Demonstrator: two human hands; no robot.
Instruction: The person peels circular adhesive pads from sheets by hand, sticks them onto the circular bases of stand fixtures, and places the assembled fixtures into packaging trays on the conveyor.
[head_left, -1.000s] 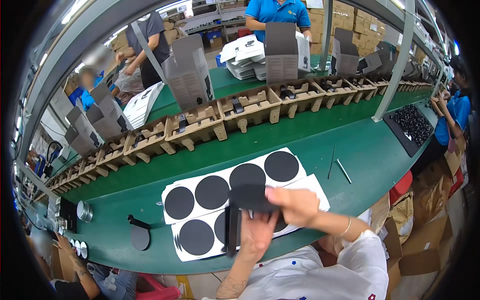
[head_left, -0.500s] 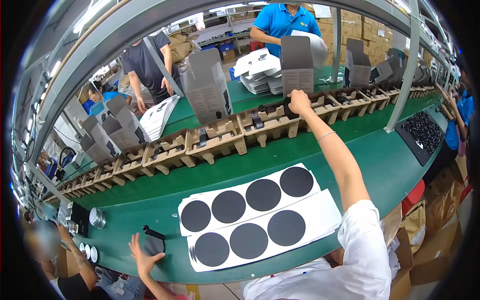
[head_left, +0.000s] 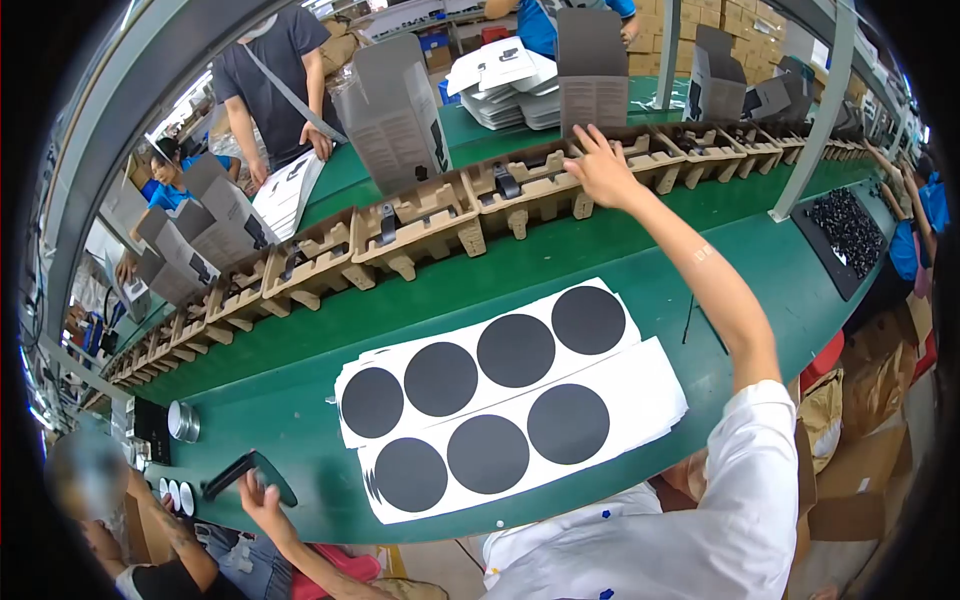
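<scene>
the step in hand looks like a two-handed one, picking up at one side while the other hand is over at the line: the left hand (head_left: 264, 503) grips a black stand (head_left: 228, 478), held tilted near the front edge of the green tabletop (head_left: 250, 400), while the right hand (head_left: 604, 172) reaches far out to the brown trays (head_left: 428, 238), fingers spread, holding nothing that shows. whether its fingertips touch a tray wall, i cannot tell. from here, a move probably calls for a steady hold on the stand's long arm, since the disc end may swing, and for the right hand to clear the tray rims. between the hands lie white sheets (head_left: 650, 385) bearing seven black discs (head_left: 488, 455); the stand should pass above them. tall grey boxes (head_left: 390, 110) crowd the trays' far side, a metal post (head_left: 822, 110) stands rightward, and a co-worker's arm (head_left: 168, 515) is near the stand.
</scene>
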